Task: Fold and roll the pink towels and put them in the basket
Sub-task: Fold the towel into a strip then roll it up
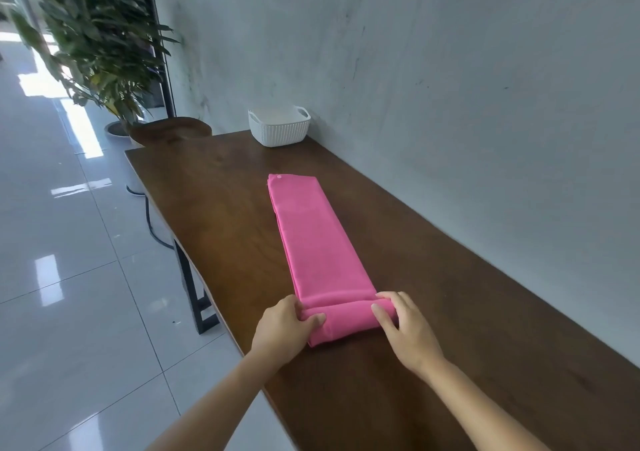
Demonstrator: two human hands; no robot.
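Pink towel [313, 239], folded into a strip along the table [214, 208], is gripped at its near rolled end by left hand [287, 326] and right hand [403, 326], fingers curled; uneven pressure could skew the roll

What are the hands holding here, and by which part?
Left hand and right hand grip the long folded pink cloth towel by its rolled near end.

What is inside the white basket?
Only the pale inner wall of the basket shows; nothing pink rises above its rim. Its floor is hidden by the near wall.
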